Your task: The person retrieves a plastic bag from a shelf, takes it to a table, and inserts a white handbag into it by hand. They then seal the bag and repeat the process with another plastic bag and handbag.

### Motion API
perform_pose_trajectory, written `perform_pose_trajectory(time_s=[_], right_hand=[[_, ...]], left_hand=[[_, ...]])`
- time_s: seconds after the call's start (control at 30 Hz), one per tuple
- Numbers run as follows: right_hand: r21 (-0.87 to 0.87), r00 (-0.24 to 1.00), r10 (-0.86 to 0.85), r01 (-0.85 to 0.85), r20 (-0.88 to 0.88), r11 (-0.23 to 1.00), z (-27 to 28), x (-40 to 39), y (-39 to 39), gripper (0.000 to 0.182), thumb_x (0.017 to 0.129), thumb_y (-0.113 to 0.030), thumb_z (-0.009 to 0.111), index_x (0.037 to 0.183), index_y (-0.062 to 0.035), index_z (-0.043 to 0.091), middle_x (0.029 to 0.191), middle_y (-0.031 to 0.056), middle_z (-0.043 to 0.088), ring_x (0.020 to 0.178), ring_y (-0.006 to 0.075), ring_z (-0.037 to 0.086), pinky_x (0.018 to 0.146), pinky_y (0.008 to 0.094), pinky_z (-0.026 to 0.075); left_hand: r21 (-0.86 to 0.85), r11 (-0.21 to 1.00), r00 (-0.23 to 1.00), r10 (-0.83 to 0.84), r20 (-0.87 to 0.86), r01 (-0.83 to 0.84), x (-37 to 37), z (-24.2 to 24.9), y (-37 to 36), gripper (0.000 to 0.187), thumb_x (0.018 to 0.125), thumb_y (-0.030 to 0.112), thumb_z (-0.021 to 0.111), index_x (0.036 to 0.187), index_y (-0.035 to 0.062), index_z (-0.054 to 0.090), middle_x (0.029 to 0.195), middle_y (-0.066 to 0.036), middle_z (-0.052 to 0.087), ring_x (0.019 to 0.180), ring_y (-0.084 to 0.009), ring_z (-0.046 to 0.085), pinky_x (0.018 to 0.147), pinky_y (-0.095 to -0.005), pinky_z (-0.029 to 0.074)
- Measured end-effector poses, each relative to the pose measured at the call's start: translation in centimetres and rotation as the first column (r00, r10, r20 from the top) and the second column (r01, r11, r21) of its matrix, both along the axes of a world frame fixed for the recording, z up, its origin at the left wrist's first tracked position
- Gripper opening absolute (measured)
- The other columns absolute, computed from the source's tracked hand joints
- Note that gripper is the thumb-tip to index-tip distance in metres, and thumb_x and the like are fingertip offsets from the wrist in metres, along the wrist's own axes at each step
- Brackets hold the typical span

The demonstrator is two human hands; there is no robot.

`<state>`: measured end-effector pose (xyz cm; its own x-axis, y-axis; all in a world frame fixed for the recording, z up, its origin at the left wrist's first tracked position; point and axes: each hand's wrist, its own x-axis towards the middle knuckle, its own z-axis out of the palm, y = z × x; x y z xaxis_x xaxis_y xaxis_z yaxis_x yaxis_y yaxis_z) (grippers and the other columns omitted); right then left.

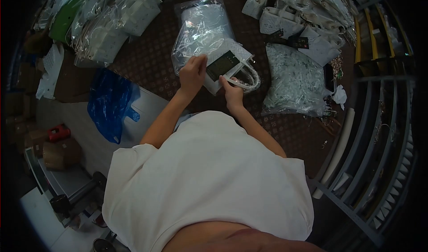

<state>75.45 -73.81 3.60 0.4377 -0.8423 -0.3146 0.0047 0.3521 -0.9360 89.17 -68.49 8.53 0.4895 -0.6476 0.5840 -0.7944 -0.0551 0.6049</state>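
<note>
Centrally: small white handbag with dark tag point(227, 64) on brown patterned table point(151, 69); left hand point(192, 76) grip closed on its edge, right hand point(232, 93) pinching its handle; clear plastic bags point(203, 29) just behind.

We wore a plain white short-sleeved T-shirt point(209, 180), loose and softly creased across the front. Its sleeves ended above our elbows, leaving both forearms bare. Our left hand point(192, 73) and right hand point(232, 93) were bare.

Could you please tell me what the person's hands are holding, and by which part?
A small white handbag with a dark tag: the left hand grips its left side, the right hand its lower edge by the handles.
</note>
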Motion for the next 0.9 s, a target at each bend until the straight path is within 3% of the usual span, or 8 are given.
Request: perform_pose_trajectory(time_s=[0.1, 0.17, 0.3, 0.4, 0.47, 0.53, 0.7, 0.9], right_hand=[[0.27, 0.989, 0.074, -0.107, 0.129, 0.957, -0.3, 0.8, 1.4, 0.019, 0.081, -0.02, 0.061, 0.086, -0.0022, 0.058, 0.079, 0.0023, 0.057, 0.07, 0.0097, 0.051, 0.062, 0.0237, 0.041], [0.634, 0.948, 0.067, -0.259, 0.31, 0.729, -0.1, 0.9, 2.2, 0.021, 0.085, -0.022, 0.055, 0.093, -0.002, 0.057, 0.088, 0.0041, 0.057, 0.082, 0.0111, 0.053, 0.074, 0.0237, 0.043], [0.595, 0.725, 0.205, -0.667, 0.658, 0.448, -1.8, 0.0, 2.6, 0.025, 0.086, -0.022, 0.052, 0.101, -0.0025, 0.058, 0.099, 0.0066, 0.057, 0.096, 0.0139, 0.052, 0.084, 0.0283, 0.042], [0.078, 0.371, 0.924, -0.928, 0.095, 0.365, 7.2, -2.5, -0.5, 0.03, 0.087, -0.019, 0.051, 0.109, -0.0005, 0.057, 0.113, 0.0097, 0.055, 0.098, 0.0124, 0.053, 0.085, 0.025, 0.041], [0.094, 0.612, 0.784, -0.79, 0.101, 0.605, 7.0, -2.7, -4.0, 0.028, 0.086, -0.018, 0.052, 0.107, -0.0001, 0.059, 0.111, 0.0097, 0.056, 0.095, 0.0111, 0.053, 0.082, 0.0239, 0.042], [-0.542, 0.758, 0.292, -0.631, -0.583, 0.555, 4.7, -1.8, -8.8, 0.032, 0.085, -0.017, 0.053, 0.114, -0.0027, 0.054, 0.107, 0.0086, 0.058, 0.089, 0.0113, 0.055, 0.078, 0.0254, 0.043], [-0.522, 0.826, 0.449, -0.564, -0.341, 0.64, -4.7, -1.6, -10.6, 0.039, 0.083, -0.018, 0.055, 0.12, -0.0052, 0.048, 0.09, 0.0102, 0.058, 0.077, 0.0176, 0.055, 0.071, 0.0278, 0.044], [-0.471, 0.82, 0.378, -0.561, -0.431, 0.68, -7.3, -9.9, -2.0, 0.042, 0.081, -0.017, 0.058, 0.119, -0.0028, 0.048, 0.081, 0.0126, 0.057, 0.075, 0.0207, 0.057, 0.07, 0.0283, 0.044]], left_hand=[[0.235, 0.96, 0.924, -0.224, 0.309, 0.154, -1.5, 0.2, 0.7, 0.021, 0.072, 0.008, 0.056, 0.093, 0.0103, 0.056, 0.07, -0.006, 0.049, 0.06, -0.0209, 0.053, 0.049, -0.0332, 0.042], [0.282, 0.942, 0.898, -0.274, 0.343, 0.18, -1.7, -2.0, 2.4, 0.022, 0.071, 0.009, 0.056, 0.092, 0.0115, 0.056, 0.073, -0.005, 0.05, 0.064, -0.0206, 0.053, 0.052, -0.0331, 0.042], [0.34, 0.933, 0.904, -0.242, 0.353, 0.117, -0.6, -6.0, 6.8, 0.021, 0.069, 0.009, 0.057, 0.089, 0.0123, 0.056, 0.083, -0.006, 0.05, 0.078, -0.0241, 0.052, 0.063, -0.0345, 0.041], [0.311, 0.95, 0.957, -0.103, 0.271, 0.014, -0.2, -9.5, 9.2, 0.022, 0.068, 0.007, 0.057, 0.089, 0.01, 0.055, 0.087, -0.01, 0.049, 0.081, -0.0279, 0.05, 0.068, -0.0368, 0.041], [0.324, 0.946, 0.969, -0.082, 0.232, 0.002, -0.6, -9.6, 9.8, 0.021, 0.069, 0.006, 0.057, 0.09, 0.0082, 0.054, 0.092, -0.012, 0.049, 0.085, -0.0302, 0.05, 0.071, -0.0378, 0.041], [0.327, 0.945, 0.979, -0.06, 0.195, -0.008, -1.0, -9.8, 9.7, 0.02, 0.071, 0.004, 0.056, 0.091, 0.0064, 0.053, 0.096, -0.014, 0.049, 0.088, -0.0324, 0.049, 0.075, -0.0388, 0.042], [0.204, 0.973, 0.976, -0.063, -0.21, 0.107, -0.8, -10.3, 10.2, 0.013, 0.077, 0.001, 0.055, 0.089, 0.0026, 0.051, 0.105, -0.019, 0.047, 0.096, -0.0368, 0.048, 0.082, -0.0376, 0.042], [0.371, 0.89, 0.952, -0.182, -0.245, 0.266, -0.9, -9.4, 15.2, 0.012, 0.076, -0.001, 0.053, 0.087, 0.0029, 0.053, 0.096, -0.017, 0.047, 0.084, -0.0335, 0.053, 0.071, -0.0346, 0.046]])
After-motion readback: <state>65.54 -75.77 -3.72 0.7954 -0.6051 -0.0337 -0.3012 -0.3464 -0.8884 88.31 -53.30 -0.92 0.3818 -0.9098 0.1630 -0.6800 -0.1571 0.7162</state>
